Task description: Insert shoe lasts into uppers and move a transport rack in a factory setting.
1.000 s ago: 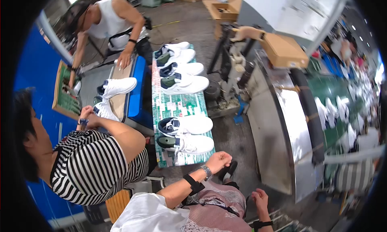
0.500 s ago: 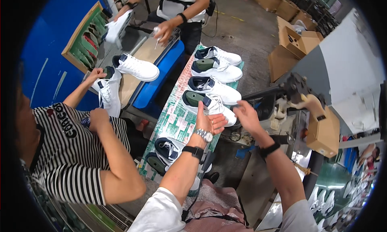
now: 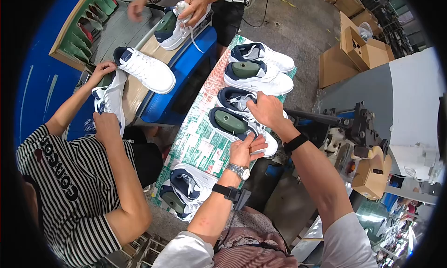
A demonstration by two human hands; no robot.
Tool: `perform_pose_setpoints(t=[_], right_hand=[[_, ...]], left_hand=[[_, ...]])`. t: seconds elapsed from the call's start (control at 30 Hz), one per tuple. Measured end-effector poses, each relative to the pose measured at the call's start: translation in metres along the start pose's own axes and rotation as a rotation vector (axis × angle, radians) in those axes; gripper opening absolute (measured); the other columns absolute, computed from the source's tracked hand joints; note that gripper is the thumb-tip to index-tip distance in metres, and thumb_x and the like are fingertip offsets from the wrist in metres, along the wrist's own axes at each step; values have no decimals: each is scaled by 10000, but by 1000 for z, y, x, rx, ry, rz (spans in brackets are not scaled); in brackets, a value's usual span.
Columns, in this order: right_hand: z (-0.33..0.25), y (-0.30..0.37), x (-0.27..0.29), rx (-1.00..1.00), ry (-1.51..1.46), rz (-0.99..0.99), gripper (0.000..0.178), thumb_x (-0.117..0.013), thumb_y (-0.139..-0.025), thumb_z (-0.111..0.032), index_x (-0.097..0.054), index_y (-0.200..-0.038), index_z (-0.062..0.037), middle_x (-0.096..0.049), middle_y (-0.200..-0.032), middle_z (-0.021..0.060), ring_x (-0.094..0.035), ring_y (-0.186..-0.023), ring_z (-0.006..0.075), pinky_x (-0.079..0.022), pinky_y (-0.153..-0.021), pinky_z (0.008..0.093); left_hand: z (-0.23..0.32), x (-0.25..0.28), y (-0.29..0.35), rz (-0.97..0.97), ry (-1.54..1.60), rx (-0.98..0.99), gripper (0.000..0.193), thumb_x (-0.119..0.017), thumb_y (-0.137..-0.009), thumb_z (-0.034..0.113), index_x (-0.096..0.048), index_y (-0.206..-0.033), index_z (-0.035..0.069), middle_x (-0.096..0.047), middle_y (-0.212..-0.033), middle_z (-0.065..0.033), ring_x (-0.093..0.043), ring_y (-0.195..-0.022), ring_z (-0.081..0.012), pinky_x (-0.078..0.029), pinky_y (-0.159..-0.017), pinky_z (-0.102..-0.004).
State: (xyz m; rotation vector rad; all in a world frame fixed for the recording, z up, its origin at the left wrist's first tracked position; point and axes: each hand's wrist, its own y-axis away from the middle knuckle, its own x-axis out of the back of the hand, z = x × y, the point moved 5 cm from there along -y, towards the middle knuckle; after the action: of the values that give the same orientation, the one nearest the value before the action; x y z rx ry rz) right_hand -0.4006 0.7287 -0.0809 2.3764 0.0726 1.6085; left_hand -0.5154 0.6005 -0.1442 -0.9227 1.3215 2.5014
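The person's bare left hand (image 3: 243, 150) lies at the end of a left forearm (image 3: 212, 214) slanting up and rightward from the lower edge, its fingers loosely spread and pointing right. A silver metal-link wristwatch (image 3: 239, 171) circles that wrist, with a black strap (image 3: 225, 190) just below it. The bare right hand (image 3: 266, 108), slightly farther out, is turned back upward with bent knuckles (its fingertips are too hidden to show how tightly they close). The right forearm (image 3: 321, 179) slants up and leftward, a black band (image 3: 295, 142) around its wrist. The hands are near each other but apart.
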Motion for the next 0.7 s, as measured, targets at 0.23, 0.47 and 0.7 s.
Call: perform_pose_setpoints(t=[0.23,0.47,0.7], right_hand=[[-16,46,6,46,-225,38,363,-593,-836,-254,-652,-901,98,-645,-781,346,-671,-791,483,-537,-764,534],[-47,44,-19,66,-372,-315,442,-623,-784,-365,-681,-915,54,-672,-798,299,-683,-811,445,-537,-773,514],[-64,24,-13,150,-187,-198,314,-566,-815,-299,-652,-816,3,-646,-634,213,-681,-705,399,-527,-700,490]], left_hand=[[1,32,41,80,-122,-121,472,-584,-991,348,-647,-1094,-109,-731,-981,-177,-730,-868,-271,-558,-702,-323],[7,83,78,235,-104,-126,416,-571,-966,324,-677,-960,-78,-723,-799,-164,-723,-719,-280,-541,-631,-315],[7,88,83,304,-31,-201,427,-602,-932,309,-684,-906,-109,-735,-802,-180,-737,-722,-273,-530,-623,-284]])
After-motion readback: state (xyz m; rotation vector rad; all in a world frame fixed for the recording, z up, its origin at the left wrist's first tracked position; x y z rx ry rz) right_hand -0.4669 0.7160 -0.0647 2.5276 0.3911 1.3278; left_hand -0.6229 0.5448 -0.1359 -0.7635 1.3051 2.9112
